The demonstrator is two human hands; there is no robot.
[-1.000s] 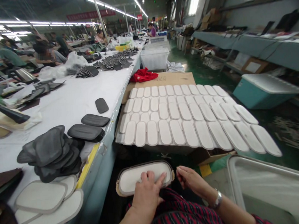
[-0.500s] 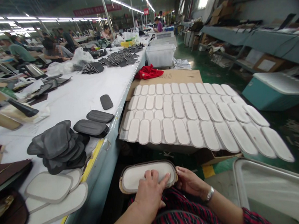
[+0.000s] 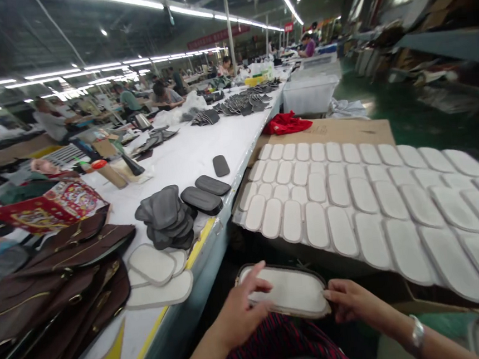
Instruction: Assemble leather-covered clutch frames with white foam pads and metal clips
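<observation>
A white oblong pad [image 3: 293,289] with rounded ends and a dark, rough rim lies across my lap, near the table's edge. My left hand [image 3: 244,307] is over its left end, fingers spread apart; whether the fingertips touch it I cannot tell. At the pad's right end my right hand [image 3: 351,301] pinches the rim between thumb and fingers. Many similar white oval pieces with grey borders [image 3: 342,229] lie in overlapping rows on a board to the right. To the left, a few more white pieces [image 3: 160,287] rest on the table by a stack of dark grey pads [image 3: 165,216].
The long white table [image 3: 236,140] has a yellow strip on its near edge. Brown leather bags [image 3: 67,278] lie at the left, near a red patterned box [image 3: 53,207]. A red cloth [image 3: 287,123] and a clear plastic bin [image 3: 311,95] are farther off. Other people work in the background.
The view has swung left, so everything sits farther right. My left hand has lifted from flat on the pad's middle to its left end, fingers spread. My right hand still holds the right end.
</observation>
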